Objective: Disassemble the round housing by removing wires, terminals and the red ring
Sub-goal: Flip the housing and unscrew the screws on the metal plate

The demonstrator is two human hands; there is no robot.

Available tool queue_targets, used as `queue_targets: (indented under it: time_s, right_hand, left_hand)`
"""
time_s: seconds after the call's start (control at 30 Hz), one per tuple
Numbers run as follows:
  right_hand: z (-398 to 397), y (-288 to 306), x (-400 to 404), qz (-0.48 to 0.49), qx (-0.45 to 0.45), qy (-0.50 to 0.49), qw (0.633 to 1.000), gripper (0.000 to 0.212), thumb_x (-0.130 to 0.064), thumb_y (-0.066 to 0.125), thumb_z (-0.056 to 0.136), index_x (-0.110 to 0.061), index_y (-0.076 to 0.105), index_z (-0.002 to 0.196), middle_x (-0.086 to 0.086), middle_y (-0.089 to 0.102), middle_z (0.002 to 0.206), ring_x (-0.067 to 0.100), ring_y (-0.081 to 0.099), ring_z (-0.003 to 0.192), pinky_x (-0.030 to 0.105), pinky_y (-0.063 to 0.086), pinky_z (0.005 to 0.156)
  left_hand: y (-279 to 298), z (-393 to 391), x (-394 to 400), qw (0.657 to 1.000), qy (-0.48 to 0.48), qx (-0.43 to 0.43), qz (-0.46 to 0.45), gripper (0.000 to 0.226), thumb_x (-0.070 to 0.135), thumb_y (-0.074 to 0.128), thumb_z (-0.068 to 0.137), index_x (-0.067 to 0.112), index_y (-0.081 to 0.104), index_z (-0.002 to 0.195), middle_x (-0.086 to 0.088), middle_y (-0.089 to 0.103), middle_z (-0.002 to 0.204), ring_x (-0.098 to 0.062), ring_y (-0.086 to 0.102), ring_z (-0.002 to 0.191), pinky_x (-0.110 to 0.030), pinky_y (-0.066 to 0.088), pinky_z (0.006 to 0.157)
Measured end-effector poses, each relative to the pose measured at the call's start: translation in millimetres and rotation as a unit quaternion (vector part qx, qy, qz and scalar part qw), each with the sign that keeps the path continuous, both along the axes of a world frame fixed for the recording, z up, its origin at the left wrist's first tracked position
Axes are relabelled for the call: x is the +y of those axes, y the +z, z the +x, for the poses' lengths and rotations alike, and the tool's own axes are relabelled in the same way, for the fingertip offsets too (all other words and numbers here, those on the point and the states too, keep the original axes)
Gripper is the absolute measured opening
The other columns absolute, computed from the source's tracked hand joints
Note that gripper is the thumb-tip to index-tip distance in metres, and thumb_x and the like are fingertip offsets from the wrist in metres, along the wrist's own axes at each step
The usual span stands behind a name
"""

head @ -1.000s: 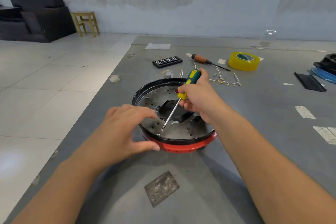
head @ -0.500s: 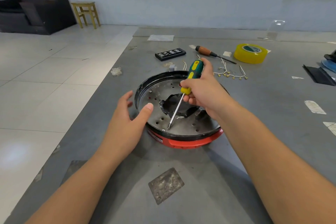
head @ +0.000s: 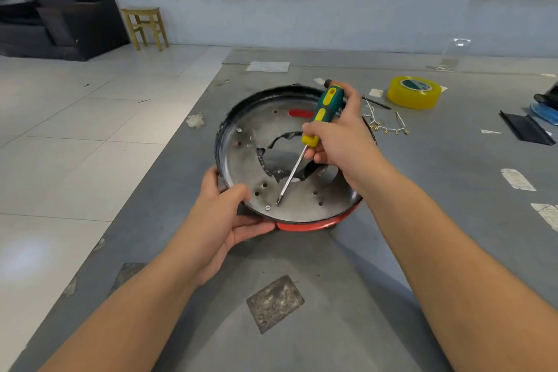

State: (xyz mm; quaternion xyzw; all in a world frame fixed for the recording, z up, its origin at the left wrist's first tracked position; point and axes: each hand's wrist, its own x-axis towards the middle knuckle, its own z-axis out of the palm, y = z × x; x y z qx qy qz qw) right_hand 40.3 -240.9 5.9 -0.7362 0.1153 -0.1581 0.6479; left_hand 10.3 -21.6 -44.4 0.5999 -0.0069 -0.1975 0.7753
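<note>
Fingers [head: 253, 225] of left hand [head: 222, 220] curl round near-left rim of round black metal housing [head: 241, 154], tilting it up off grey counter [head: 332, 296]; red ring [head: 308, 225] shows under near edge. Right hand [head: 338, 142] grips green-yellow screwdriver [head: 324, 109], tip on perforated plate beside small screw [head: 267, 207]. Beyond: loose white wires with brass terminals [head: 386, 127], yellow tape roll [head: 414, 92].

Housing [head: 241, 160]: dull grey metal plate inside, scuffed, with a glossy black rim. Red ring [head: 305, 225]: smooth, slightly shiny plastic. Screwdriver [head: 320, 118]: bright steel shaft, green-and-yellow plastic handle. Tape roll [head: 413, 92]: glossy yellow. Table [head: 332, 311]: matt grey, worn patches. Floor [head: 75, 130]: glossy tile. Stool [head: 146, 26]: wood.
</note>
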Motion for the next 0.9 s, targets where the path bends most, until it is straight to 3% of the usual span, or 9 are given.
queue_targets:
  time_s: [0.1, 0.23, 0.37, 0.53, 0.9]
  right_hand:
    - [-3, 5, 0, 0.002, -0.057, -0.013, 0.998, 0.079, -0.005, 0.067, 0.085, -0.056, 0.025, 0.128, 0.019, 0.063, 0.109, 0.024, 0.066, 0.051, 0.028, 0.054, 0.049]
    - [-6, 7, 3, 0.01, -0.106, -0.02, 0.994, 0.077, -0.005, 0.068, 0.087, -0.056, 0.024, 0.126, 0.018, 0.063, 0.106, 0.025, 0.068, 0.055, 0.03, 0.055, 0.052]
    - [-5, 6, 3, 0.004, -0.108, -0.01, 0.994, 0.079, -0.007, 0.07, 0.089, -0.053, 0.024, 0.134, 0.016, 0.064, 0.105, 0.023, 0.068, 0.055, 0.03, 0.056, 0.053]
    - [-3, 0, 6, -0.016, -0.091, 0.029, 0.995, 0.082, -0.011, 0.071, 0.086, -0.054, 0.023, 0.137, 0.015, 0.068, 0.101, 0.024, 0.066, 0.051, 0.029, 0.055, 0.05]
    - [-2, -4, 8, -0.016, -0.1, 0.039, 0.994, 0.079, -0.014, 0.071, 0.085, -0.058, 0.025, 0.133, 0.015, 0.069, 0.1, 0.024, 0.068, 0.052, 0.029, 0.055, 0.051]
  left_hand:
    - [-1, 3, -1, 0.999, 0.016, -0.022, -0.02, 0.077, -0.006, 0.055, 0.092, 0.053, 0.04, 0.138, -0.004, 0.077, 0.11, -0.043, 0.076, 0.096, -0.047, 0.065, 0.073]
    - [-2, 4, -1, 0.998, 0.033, -0.034, -0.032, 0.091, -0.011, 0.055, 0.092, 0.056, 0.031, 0.148, -0.012, 0.066, 0.127, -0.04, 0.077, 0.097, -0.046, 0.065, 0.072]
    - [-6, 5, -3, 0.998, 0.031, -0.039, -0.03, 0.088, -0.008, 0.059, 0.092, 0.053, 0.03, 0.149, -0.016, 0.07, 0.125, -0.039, 0.077, 0.098, -0.043, 0.065, 0.072]
    - [-9, 7, -5, 0.998, 0.028, -0.036, -0.032, 0.086, -0.006, 0.061, 0.093, 0.051, 0.029, 0.149, -0.006, 0.079, 0.106, -0.039, 0.077, 0.096, -0.041, 0.065, 0.072]
    - [-11, 8, -7, 0.998, 0.028, -0.038, -0.046, 0.081, -0.005, 0.061, 0.093, 0.047, 0.032, 0.147, -0.007, 0.079, 0.103, -0.04, 0.077, 0.095, -0.041, 0.065, 0.072]
